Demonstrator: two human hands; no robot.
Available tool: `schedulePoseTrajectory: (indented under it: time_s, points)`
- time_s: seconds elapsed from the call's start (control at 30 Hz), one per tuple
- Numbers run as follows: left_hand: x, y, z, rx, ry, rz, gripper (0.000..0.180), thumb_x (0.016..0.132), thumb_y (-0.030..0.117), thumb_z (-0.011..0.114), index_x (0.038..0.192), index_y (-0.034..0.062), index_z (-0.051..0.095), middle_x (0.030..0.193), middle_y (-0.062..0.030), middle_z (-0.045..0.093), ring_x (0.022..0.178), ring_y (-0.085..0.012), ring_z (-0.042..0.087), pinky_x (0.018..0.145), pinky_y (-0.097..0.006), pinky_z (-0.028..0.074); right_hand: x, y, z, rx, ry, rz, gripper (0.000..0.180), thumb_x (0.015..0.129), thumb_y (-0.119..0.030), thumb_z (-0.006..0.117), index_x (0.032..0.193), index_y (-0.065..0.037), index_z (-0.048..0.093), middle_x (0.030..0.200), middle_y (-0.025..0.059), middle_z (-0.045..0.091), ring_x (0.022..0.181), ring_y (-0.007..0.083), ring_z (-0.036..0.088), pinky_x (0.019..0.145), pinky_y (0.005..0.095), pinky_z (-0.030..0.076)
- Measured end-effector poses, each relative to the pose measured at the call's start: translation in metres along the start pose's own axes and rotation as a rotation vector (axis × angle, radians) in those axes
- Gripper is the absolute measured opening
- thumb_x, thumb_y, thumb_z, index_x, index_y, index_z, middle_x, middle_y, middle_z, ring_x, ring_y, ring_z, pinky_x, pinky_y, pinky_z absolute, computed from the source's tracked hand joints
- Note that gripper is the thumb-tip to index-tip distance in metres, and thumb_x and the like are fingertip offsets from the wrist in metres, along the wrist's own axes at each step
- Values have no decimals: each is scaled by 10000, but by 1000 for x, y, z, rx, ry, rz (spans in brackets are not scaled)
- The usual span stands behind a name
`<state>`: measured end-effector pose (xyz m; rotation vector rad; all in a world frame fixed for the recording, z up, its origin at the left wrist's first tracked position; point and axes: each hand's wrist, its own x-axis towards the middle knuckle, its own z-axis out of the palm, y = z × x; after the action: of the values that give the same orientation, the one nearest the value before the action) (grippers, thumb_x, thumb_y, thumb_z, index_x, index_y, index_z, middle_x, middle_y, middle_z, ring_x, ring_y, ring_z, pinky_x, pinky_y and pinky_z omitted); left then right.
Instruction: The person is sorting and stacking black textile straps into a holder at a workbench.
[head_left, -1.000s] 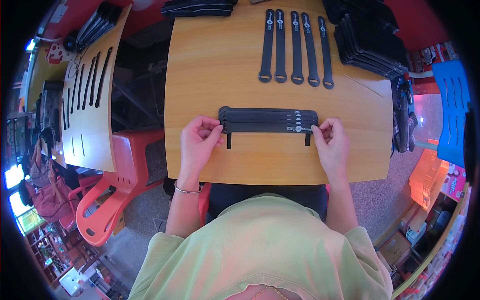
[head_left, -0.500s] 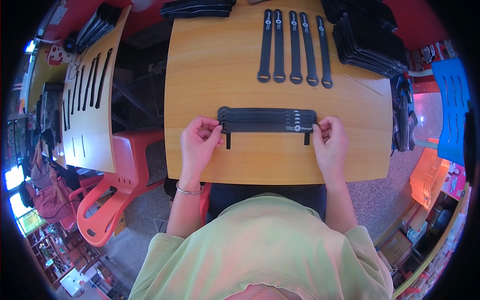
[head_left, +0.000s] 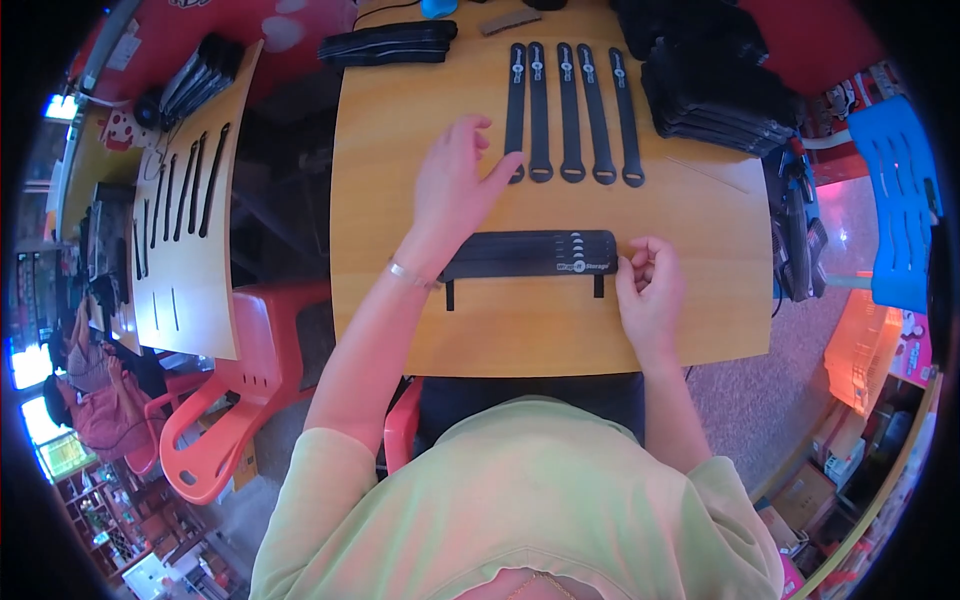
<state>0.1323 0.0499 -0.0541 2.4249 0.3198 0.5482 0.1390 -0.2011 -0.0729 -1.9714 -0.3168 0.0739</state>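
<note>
A neat stack of black straps [head_left: 510, 255], overlapped so several pale printed marks show at the right, lies across the near part of the table. Two narrow black strips [head_left: 450, 295] stick out from under its near edge. My right hand [head_left: 652, 290] is at the stack's right end, fingers curled, thumb against the corner. My left hand [head_left: 460, 185] reaches over the stack's left end, fingers apart. Its thumb is over the ring end of the leftmost strap in a row of separate black straps [head_left: 570, 115], and it hides part of that end.
The wooden table [head_left: 390, 160] also bears a flat black bundle [head_left: 390, 42] at far left and piled black pouches [head_left: 710, 95] at far right. A side table [head_left: 190, 290] with straps and a red chair [head_left: 265, 350] stand left. An orange crate [head_left: 850, 345] is at right.
My left hand has let go of the stack's left end and moved away and right to the row of straps. My right hand stays at the stack's right end. The view has shifted slightly.
</note>
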Motion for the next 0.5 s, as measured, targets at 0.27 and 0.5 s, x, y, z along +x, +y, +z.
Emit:
schedulePoseTrajectory:
  time_s: [0.27,0.5]
  points:
    - [23,-13,13,74,-113,-134,517,721,95,732,1152,15,457,969,-202,552,829,-339,590,712,-408,483,-4,-2,2,105,6,53,222,808,49,608,995,-47,538,792,9,467,636,70,478,533,204,417]
    - [8,-18,-17,-129,-118,-339,399,747,25,677,1107,12,503,791,-141,573,699,-245,596,614,-339,475,-5,-1,0,145,10,28,215,817,39,610,998,-48,533,791,-4,467,640,55,475,542,189,405]
